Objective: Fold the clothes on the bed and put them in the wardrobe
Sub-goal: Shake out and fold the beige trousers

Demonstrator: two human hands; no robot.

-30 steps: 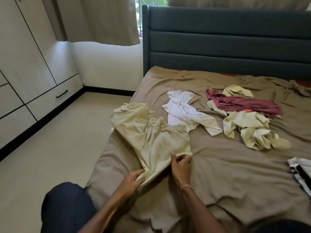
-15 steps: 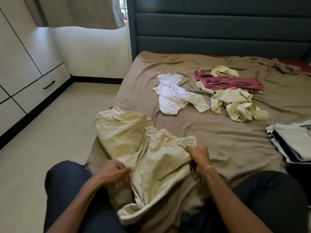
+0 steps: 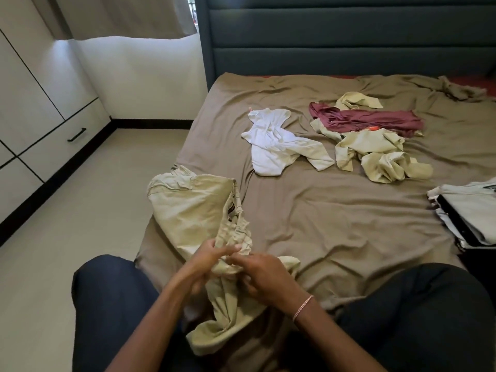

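Note:
A pale yellow-green garment [image 3: 188,208] lies bunched at the bed's near left corner, its lower part hanging down between my knees. My left hand [image 3: 206,260] and my right hand [image 3: 261,275] both grip its gathered waistband, close together. Farther up the brown bed sheet [image 3: 322,210] lie a white top [image 3: 271,146], a maroon garment [image 3: 370,120] and a crumpled pale yellow-green heap [image 3: 381,154]. A wardrobe [image 3: 32,103] with white doors and drawers stands on the left.
A stack of folded grey and black clothes [image 3: 467,210] sits at the bed's right edge. The dark padded headboard [image 3: 349,36] closes the far side. Light floor [image 3: 80,210] runs between bed and wardrobe. A curtain [image 3: 120,14] hangs above.
My hands have come together on the garment's waistband, bunching the fabric that was spread wider before. The view has dropped and shifted slightly toward me.

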